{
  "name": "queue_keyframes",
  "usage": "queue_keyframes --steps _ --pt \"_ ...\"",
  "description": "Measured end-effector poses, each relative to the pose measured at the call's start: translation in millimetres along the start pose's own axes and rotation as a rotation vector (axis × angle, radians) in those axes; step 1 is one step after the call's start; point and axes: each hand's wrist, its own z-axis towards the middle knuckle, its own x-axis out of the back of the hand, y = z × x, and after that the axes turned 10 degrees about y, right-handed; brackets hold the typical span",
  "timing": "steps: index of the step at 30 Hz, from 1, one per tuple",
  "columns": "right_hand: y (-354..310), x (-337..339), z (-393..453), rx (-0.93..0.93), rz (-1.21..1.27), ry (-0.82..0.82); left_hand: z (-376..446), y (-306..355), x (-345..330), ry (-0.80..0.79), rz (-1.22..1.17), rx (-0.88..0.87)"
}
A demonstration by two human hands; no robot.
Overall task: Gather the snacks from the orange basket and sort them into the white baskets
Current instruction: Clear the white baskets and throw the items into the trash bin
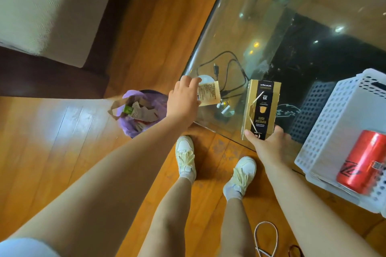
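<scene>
Gold espresso box [261, 108], pinched by right hand [269, 144]; left hand [183, 100] grips a packet [208, 94]. Best lower each squarely into the white basket [334, 115] at right.

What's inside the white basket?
A red can lies on its side in the white basket. Nothing else shows inside; the picture's edge cuts off the basket's far right part.

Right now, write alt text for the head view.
Standing at a glass table, a person's right hand grips a gold espresso capsule box and the left hand a beige snack packet; a white basket holds a red can.
</scene>
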Motion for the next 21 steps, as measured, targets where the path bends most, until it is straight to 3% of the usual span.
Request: queue_keyframes --steps 5,13,21 --pt "5 -7 6 0.029 0.035 0.039 5 -1 -8 0.019 0.166 -0.081" --pt "1 -10 3 0.035 0.169 0.033 3 -5 -9 0.020 0.160 -0.006" --pt "-12 -12 -20 0.019 0.273 -0.139 -49 -58 2 -0.041 -0.256 0.117"
